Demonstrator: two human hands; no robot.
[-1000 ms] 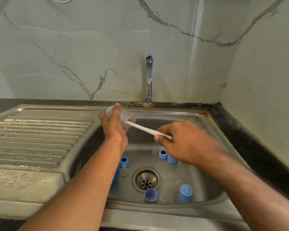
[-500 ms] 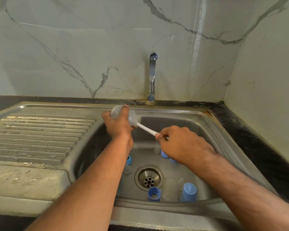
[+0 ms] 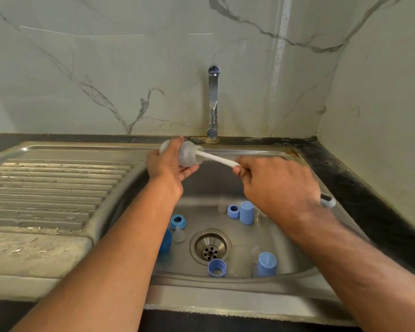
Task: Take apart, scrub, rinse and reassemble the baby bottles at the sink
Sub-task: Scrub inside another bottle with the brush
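Fingers of the left hand (image 3: 168,167) were curled round a clear bottle (image 3: 188,154), which was held on its side above the back left part of the sink (image 3: 261,153), mouth turned to the right. The right hand (image 3: 277,185) was closed round a white brush handle (image 3: 217,159); the handle ran into the bottle's mouth, and its grey end (image 3: 328,200) stuck out past the wrist. A tap (image 3: 213,101) stood at the wall behind the bottle.

Down in the basin lay loose parts: a blue ring (image 3: 177,221) and a clear teat (image 3: 179,234) left of the drain (image 3: 210,246), a second blue ring (image 3: 233,211) touching a blue cap (image 3: 246,212) behind it, and a third blue ring (image 3: 216,267), another clear bottle (image 3: 238,261) and a blue cap (image 3: 267,264) along the near wall. A ribbed draining board (image 3: 48,188) lay to the left.
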